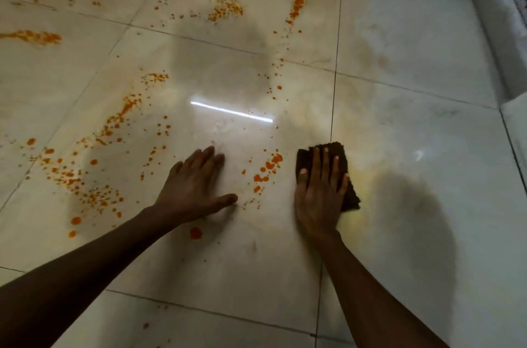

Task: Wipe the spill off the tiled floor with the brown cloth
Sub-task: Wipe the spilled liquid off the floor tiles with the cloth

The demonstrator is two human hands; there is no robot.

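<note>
Brown cloth [339, 153] pressed flat on tiled floor [413, 125] under right hand [319, 193], fingers extended, nothing gripped. Left hand [194, 188] laid flat on tile as brace, fingers spread. Orange spill [268, 168] located just left of cloth; further spatter spread across left and far tiles. Tiles right of cloth judged largely cleared, faint yellowish smear noted. Bulk of wiping judged outstanding.

No readable text, label, brand, number or sign shows anywhere in the view
</note>
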